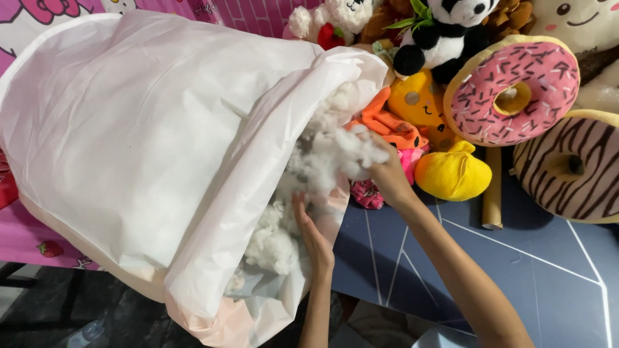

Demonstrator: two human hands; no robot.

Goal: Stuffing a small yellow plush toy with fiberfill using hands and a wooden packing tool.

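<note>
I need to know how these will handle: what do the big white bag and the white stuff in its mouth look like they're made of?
The big white bag looks like thin plastic film: smooth, faintly glossy, softly creased, semi-clear at its mouth. The white stuffing looks like loose fibre fill, probably polyester: fluffy, matte, wispy clumps. The right hand grips a tuft; the left hand rests against the fill.
</note>
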